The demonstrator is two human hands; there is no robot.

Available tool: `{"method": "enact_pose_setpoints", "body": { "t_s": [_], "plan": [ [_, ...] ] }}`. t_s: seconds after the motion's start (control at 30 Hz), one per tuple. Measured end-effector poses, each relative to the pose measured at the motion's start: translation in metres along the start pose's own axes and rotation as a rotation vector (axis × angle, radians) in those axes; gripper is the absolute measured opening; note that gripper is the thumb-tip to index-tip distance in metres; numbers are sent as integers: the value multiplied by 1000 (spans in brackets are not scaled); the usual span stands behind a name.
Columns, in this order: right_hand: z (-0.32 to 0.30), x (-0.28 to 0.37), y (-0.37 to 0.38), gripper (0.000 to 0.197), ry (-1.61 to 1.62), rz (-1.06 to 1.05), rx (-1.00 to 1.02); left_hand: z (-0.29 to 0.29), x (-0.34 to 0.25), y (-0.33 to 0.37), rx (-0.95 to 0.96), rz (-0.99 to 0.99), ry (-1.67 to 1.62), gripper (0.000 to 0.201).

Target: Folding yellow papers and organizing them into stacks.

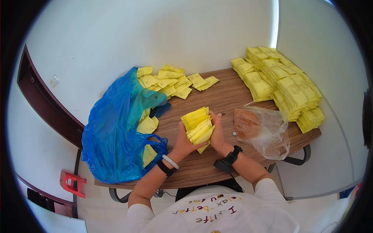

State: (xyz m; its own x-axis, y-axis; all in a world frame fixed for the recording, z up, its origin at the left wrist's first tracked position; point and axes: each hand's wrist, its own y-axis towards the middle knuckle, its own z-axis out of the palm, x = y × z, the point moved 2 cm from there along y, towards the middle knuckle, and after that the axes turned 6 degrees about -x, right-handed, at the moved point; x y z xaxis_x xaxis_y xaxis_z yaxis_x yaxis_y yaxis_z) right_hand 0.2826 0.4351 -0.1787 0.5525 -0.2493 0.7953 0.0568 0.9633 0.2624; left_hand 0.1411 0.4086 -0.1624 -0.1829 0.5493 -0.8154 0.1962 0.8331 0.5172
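Observation:
Between my two hands, over the middle of the table, is a stack of yellow paper packets [198, 123], its edges fanned toward me. My left hand [182, 141] presses it from the left, and my right hand [218, 134] closes against its right side. One packet at the bottom sticks out below the rest. To the left lies a large blue plastic bag [112, 128], with loose yellow packets [167, 80] spilling from its mouth onto the table. Bundled yellow packets [279, 79] are piled high at the back right.
A clear plastic bag [268, 132] with something orange-brown inside lies right of my hands. A small white round thing [234, 133] sits beside it. The wood-grain table [217, 97] stands against a white wall. A red plastic stool [73, 182] is on the floor at left.

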Motion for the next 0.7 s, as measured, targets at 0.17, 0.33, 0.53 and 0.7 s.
{"method": "enact_pose_setpoints", "body": {
  "t_s": [0.17,0.33,0.53,0.7],
  "plan": [
    [-5,5,3,68,-129,155,3,-5,18,-1,63,-59,41,95],
    [-6,3,4,70,-80,154,15,-3,17,-2,1,-101,-78,102],
    [0,8,6,71,-63,87,83,-5,14,0,3,-96,-93,106],
    [-2,8,7,73,-72,100,151,-7,24,1,33,-81,-104,108]
  ]
}}
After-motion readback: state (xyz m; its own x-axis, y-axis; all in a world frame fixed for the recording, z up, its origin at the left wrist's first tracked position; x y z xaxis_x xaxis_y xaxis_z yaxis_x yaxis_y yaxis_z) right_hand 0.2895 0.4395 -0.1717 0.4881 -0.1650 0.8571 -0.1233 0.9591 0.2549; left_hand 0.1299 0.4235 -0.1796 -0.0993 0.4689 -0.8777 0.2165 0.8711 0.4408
